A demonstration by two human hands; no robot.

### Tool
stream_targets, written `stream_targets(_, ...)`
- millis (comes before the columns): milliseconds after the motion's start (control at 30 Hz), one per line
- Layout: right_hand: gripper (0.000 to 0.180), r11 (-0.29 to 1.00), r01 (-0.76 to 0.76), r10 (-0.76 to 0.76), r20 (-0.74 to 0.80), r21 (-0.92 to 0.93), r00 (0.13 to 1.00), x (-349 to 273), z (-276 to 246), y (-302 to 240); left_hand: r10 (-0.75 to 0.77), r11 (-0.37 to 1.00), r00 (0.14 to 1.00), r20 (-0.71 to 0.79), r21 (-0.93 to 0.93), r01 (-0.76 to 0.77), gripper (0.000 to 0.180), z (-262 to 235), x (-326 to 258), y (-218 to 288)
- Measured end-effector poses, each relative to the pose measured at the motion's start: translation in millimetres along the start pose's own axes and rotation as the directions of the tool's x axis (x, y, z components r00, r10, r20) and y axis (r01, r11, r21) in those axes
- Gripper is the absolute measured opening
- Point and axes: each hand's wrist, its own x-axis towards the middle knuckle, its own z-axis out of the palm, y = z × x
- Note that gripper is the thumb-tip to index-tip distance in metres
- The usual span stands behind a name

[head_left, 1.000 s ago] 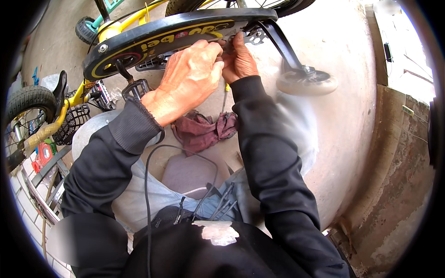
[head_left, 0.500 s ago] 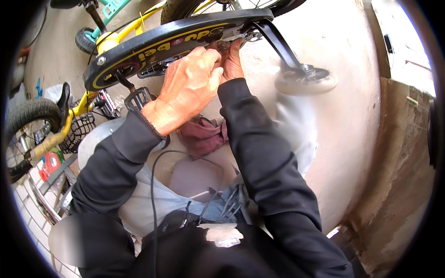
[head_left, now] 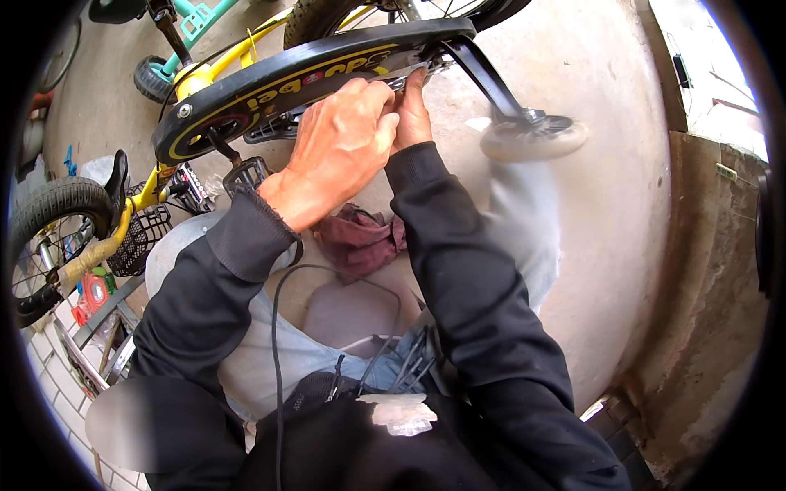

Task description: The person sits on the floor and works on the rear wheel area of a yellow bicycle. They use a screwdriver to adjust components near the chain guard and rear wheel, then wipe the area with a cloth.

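Note:
A child's yellow bicycle lies across the top of the head view, its black chain guard (head_left: pixel 303 90) facing me with yellow lettering. My left hand (head_left: pixel 332 151) is closed, its fingers curled at the guard's lower edge near the rear end. Against its thumb side, my right hand (head_left: pixel 412 114) is closed too, with thumb and fingers raised to the same spot. A bit of silver metal (head_left: pixel 397 83) shows at the fingertips; its kind is mostly hidden. Just right of my hands, a black bracket (head_left: pixel 491 78) carries a pale training wheel (head_left: pixel 534 141).
A black pedal (head_left: pixel 246 174) sticks out left of my left wrist. Below my hands lies a dark red cloth (head_left: pixel 360 241). Another small bicycle wheel (head_left: pixel 61 225) and a black basket (head_left: pixel 141 237) stand at left. A dark cable (head_left: pixel 278 352) hangs before me.
The view has shifted slightly, so the bicycle sits a little lower in it. Both hands stay closed at the same place by the guard; slightly more silver metal shows at the fingertips.

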Motion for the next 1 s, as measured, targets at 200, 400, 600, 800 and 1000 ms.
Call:
stream_targets(200,0.075,0.995,-0.093,0.096,-0.107,0.038,0.990,-6,31,-8,-0.020,1.000,0.997,-0.069,-0.019,0.019,0.018,-11,8,1)
stream_targets(400,0.079,0.864,-0.417,0.272,0.434,0.283,0.859,5,6,-29,-0.011,1.000,0.993,-0.117,-0.007,0.011,0.018,-12,14,3)
stream_targets(600,0.085,0.957,-0.229,0.250,-0.103,0.177,0.963,-1,49,-31,-0.010,1.000,0.991,-0.133,0.017,0.012,0.018,-13,17,3)
stream_targets(800,0.087,0.970,-0.151,0.170,-0.087,0.192,0.982,2,48,-20,0.010,1.000,0.990,-0.140,0.027,-0.007,0.018,-12,16,6)
stream_targets(1000,0.081,0.922,-0.210,0.277,-0.175,0.325,0.945,2,71,-40,0.083,0.996,0.973,-0.217,0.004,-0.084,0.018,-12,19,9)
